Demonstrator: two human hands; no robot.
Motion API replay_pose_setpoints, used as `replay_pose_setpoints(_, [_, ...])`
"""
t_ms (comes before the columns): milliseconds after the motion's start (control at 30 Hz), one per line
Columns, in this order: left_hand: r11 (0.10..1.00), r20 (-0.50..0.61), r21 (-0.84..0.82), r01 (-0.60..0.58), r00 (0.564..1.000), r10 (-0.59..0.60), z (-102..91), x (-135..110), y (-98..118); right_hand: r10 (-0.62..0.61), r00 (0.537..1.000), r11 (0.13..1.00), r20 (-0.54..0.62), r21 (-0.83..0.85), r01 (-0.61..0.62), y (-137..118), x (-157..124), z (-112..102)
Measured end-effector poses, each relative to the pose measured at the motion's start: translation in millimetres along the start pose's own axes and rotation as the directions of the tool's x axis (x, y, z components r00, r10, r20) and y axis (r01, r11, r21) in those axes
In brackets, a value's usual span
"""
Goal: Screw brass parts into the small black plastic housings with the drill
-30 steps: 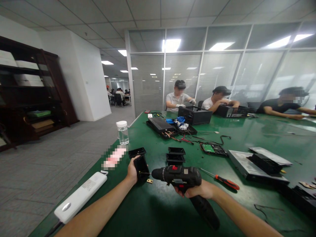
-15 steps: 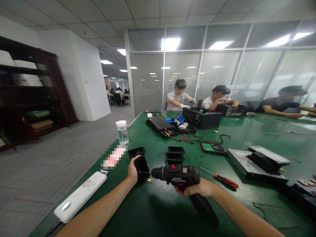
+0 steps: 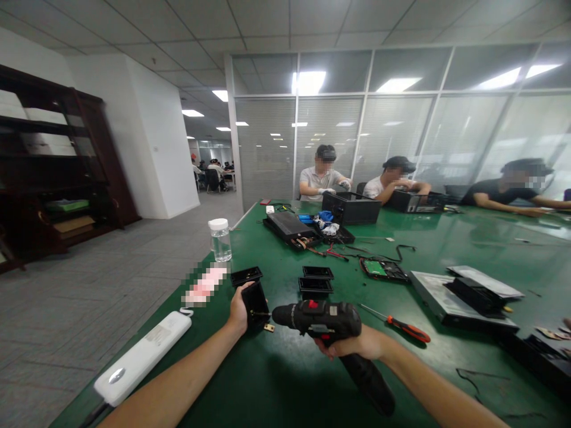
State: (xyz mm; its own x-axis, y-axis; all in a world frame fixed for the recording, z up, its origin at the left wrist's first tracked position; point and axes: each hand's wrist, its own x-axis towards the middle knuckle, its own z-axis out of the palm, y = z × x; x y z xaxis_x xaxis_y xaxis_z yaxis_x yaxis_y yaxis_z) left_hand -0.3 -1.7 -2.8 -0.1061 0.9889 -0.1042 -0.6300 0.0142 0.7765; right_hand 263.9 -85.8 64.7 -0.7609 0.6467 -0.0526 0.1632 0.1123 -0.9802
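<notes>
My left hand (image 3: 238, 310) grips a small black box-shaped part (image 3: 257, 304), held upright on the green table (image 3: 276, 380). My right hand (image 3: 357, 343) is closed round the handle of a black cordless drill (image 3: 323, 318). The drill lies level, its bit pointing left into the side of the black part. A small brass-coloured piece (image 3: 268, 327) lies on the table just below the bit.
Black trays (image 3: 317, 279) and another (image 3: 246, 276) lie just beyond. A red-handled screwdriver (image 3: 401, 327), a circuit board (image 3: 382, 268) and a flat metal case (image 3: 459, 297) are to the right. A white power strip (image 3: 143, 356) and a bottle (image 3: 220, 239) stand left. Three people work at the far end.
My hands and the drill have stayed almost still. The person at the far end tipped a black case up and set it back down.
</notes>
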Motion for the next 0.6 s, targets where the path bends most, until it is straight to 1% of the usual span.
replay_pose_setpoints(167, [1.000,0.012,0.000,-0.004,1.000,0.004,1.1,-2.4,1.7,0.014,1.000,1.000,-0.014,-0.001,-0.014,-0.3,-2.1,1.2])
replay_pose_setpoints(300, [1.000,-0.004,-0.003,0.003,1.000,-0.003,1.4,-3.5,1.8,0.013,1.000,1.000,-0.012,0.001,-0.013,-3.7,-3.8,2.6])
replay_pose_setpoints(467, [1.000,0.010,0.006,-0.011,1.000,0.011,0.2,-2.1,0.4,0.029,0.999,0.999,-0.042,0.022,-0.028,-5.3,-3.3,3.2])
replay_pose_setpoints(600, [1.000,-0.004,-0.007,-0.001,1.000,0.001,-1.1,-0.3,-0.2,0.020,1.000,0.999,-0.024,0.030,-0.019,-5.5,-3.5,2.9])
